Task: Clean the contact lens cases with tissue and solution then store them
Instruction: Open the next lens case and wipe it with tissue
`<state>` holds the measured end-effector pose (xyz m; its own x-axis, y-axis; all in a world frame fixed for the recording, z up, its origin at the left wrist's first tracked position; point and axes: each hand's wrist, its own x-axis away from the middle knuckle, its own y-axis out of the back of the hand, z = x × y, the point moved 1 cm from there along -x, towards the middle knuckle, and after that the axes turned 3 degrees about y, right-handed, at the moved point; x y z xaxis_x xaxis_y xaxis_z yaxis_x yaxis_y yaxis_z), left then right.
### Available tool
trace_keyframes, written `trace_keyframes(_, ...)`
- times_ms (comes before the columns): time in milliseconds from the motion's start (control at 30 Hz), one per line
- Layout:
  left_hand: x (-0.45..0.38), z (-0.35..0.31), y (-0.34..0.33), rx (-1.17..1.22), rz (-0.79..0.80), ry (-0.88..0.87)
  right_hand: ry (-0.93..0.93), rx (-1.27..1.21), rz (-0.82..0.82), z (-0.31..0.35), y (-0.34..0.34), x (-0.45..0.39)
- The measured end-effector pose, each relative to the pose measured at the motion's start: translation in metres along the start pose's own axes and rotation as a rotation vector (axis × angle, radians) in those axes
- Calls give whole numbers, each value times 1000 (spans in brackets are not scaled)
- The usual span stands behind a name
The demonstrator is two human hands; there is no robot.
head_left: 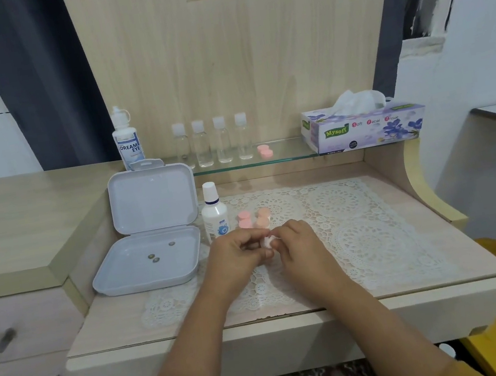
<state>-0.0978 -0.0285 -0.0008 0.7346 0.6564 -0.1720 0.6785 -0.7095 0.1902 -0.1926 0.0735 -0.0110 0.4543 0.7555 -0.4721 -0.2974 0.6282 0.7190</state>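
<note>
My left hand [239,253] and my right hand [299,244] meet over the lace mat [359,229], fingers curled around a small white wad of tissue [267,242]; whether a lens case sits inside the grip is hidden. Just behind the hands lie a pink lens case [245,219] and a peach lens case [263,217]. Another pink lens case [265,151] rests on the glass shelf [293,152]. A small white solution bottle [214,213] stands left of the cases. The tissue box [363,125] sits at the shelf's right end.
An open white plastic box [151,260] with three small dark items lies at the left, its lid upright. A tall Dream Eye bottle [127,141] and several clear small bottles [211,142] stand on the shelf. Drawers are at lower left.
</note>
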Motion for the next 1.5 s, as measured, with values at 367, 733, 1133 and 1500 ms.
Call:
trace_keyframes(367,-1,-3,1,156,-63,47,-271,-389,-437,-6,18,4)
trace_keyframes(733,1,-1,1,111,-22,28,60,93,-290,-8,0,1)
trace_keyframes(1133,-3,-2,2,168,-31,13,-407,-621,-385,-10,17,1)
trace_keyframes(1500,1,-6,0,143,-16,-12,-401,-820,-82,-6,21,1)
